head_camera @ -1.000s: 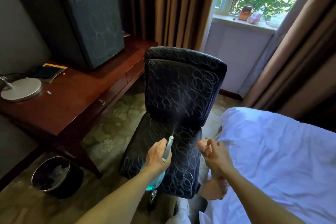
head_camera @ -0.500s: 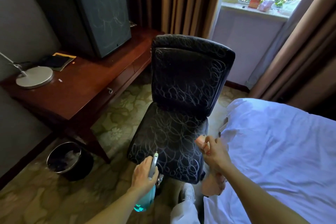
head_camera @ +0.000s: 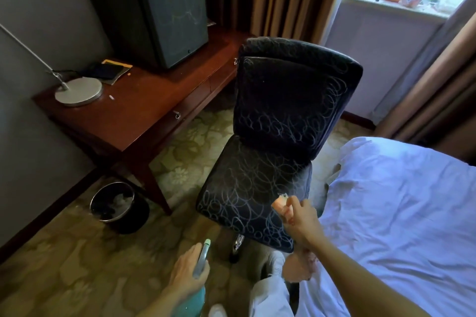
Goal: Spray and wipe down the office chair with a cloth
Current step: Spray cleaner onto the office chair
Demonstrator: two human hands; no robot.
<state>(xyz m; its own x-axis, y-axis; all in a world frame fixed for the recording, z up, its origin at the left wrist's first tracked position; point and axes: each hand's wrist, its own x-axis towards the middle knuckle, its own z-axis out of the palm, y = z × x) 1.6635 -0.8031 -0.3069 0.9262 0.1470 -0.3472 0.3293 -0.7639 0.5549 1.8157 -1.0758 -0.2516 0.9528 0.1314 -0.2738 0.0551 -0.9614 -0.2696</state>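
Observation:
The black office chair (head_camera: 280, 141) with a pale looped pattern stands in the middle, facing me. My left hand (head_camera: 188, 271) grips a teal spray bottle (head_camera: 202, 258) low over the carpet, in front of the seat's near left corner. My right hand (head_camera: 300, 219) holds a pink cloth (head_camera: 279, 204) at the seat's near right corner; more of the cloth (head_camera: 298, 269) hangs below my wrist.
A dark wooden desk (head_camera: 144, 108) to the left carries a black mini fridge (head_camera: 170, 8) and a lamp base (head_camera: 78, 91). A waste bin (head_camera: 117, 206) sits on the carpet under it. A bed with white sheets (head_camera: 401, 208) fills the right. Curtains and a window are behind.
My left hand has lowered the spray bottle from over the seat down to the floor side of the chair. The spray mist is gone. My right hand stays at the seat's right corner.

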